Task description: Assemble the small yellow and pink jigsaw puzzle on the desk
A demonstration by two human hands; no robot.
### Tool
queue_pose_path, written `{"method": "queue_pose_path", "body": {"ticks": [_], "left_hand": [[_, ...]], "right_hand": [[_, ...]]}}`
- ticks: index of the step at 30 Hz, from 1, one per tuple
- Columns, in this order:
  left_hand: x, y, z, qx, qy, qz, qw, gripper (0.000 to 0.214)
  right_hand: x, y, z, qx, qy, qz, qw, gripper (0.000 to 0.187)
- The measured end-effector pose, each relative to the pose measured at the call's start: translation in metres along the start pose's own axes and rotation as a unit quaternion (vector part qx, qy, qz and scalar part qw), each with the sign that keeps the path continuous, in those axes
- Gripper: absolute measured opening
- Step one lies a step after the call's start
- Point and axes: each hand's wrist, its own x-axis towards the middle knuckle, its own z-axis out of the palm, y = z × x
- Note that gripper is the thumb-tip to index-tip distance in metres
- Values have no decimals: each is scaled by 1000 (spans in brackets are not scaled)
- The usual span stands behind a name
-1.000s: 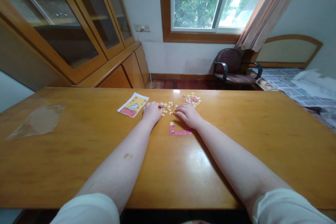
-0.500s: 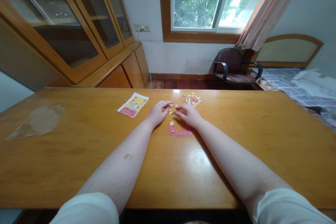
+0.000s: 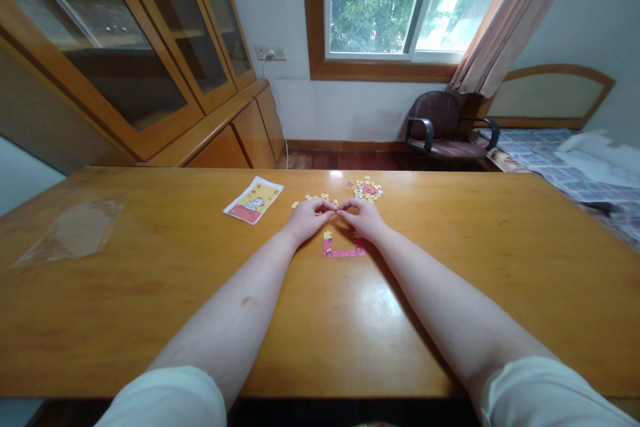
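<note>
My left hand (image 3: 306,221) and my right hand (image 3: 364,219) meet fingertip to fingertip above the table, thumbs and fingers pinched. A small jigsaw puzzle piece seems to be between them, mostly covered by the fingers. Just beyond the left hand lie several loose yellow puzzle pieces (image 3: 311,198). Closer to me is a partly joined puzzle border (image 3: 344,253), pink along the bottom, with a yellow piece at the top of its left side. The right hand hides part of its right side. Behind the right hand sits a heap of puzzle pieces (image 3: 369,189).
A picture card (image 3: 254,200) with a white animal on yellow and pink lies left of the hands. A clear plastic bag (image 3: 75,228) rests at the far left of the wooden table (image 3: 300,333). Beyond the table stand a chair (image 3: 440,127) and a bed (image 3: 540,153).
Both hands have moved together, so their fingertips now meet. The left fingers have shifted right and nearer to me, uncovering loose pieces behind them. The puzzle border has stayed put.
</note>
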Motion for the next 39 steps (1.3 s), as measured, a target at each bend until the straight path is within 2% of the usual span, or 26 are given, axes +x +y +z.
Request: {"method": "queue_pose_path", "body": {"ticks": [3,7,10,15,21,25,30,32,34,36,39], "left_hand": [[0,-3,3,-17,0,-10,1000,14],[0,-4,5,-66,2,-4,998,22],[-2,0,2,-18,4,11,1000,26],[-2,6,-4,68,-3,43,997,17],[-2,4,-3,82,3,58,995,13],[-3,5,-3,86,6,65,994,12],[-2,4,-5,111,0,63,992,16],[-1,1,-8,133,19,52,990,18],[1,-2,-12,155,42,23,987,18],[2,-7,-15,169,54,-8,984,16],[4,-13,-20,177,55,-32,982,15]], "right_hand": [[1,2,2,32,5,-11,999,8],[4,6,6,145,-25,11,989,14],[5,8,7,210,-34,37,976,25],[6,8,6,249,-28,67,966,33],[7,8,5,305,-18,78,949,34],[7,7,3,307,-27,87,947,36],[7,11,0,248,-19,82,965,30],[7,12,-5,158,-9,66,985,19],[7,13,-10,26,-5,51,998,8],[7,13,-16,-85,-8,46,995,7],[8,13,-21,-152,-14,56,987,8]]}}
